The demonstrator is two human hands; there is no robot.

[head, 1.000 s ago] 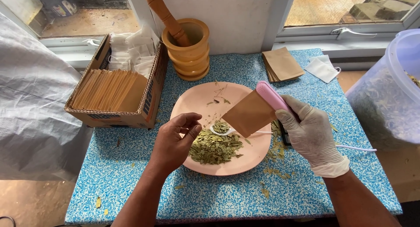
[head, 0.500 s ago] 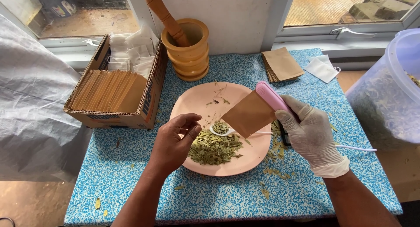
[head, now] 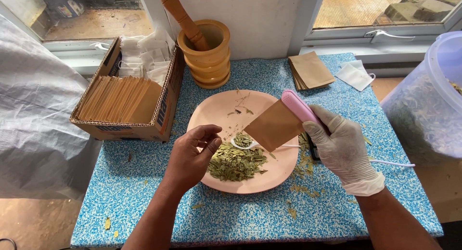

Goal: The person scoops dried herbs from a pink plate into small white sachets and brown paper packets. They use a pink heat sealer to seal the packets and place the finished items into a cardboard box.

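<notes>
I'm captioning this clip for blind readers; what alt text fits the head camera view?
A white-gloved right hand clamps a pink handheld sealer on a brown paper sachet above a pink round plate of dried green leaves, while the bare left hand hovers beside the pile. Behind stand a wooden mortar and pestle and a cardboard box of sachets.

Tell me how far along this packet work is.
Done: a small stack of flat brown paper packets lies by the window. In hand: the gloved right hand clamps a pink handheld sealer on one brown paper packet; the bare left hand hovers by the dried green leaves. Left: those leaves and a cardboard box of packets.
</notes>
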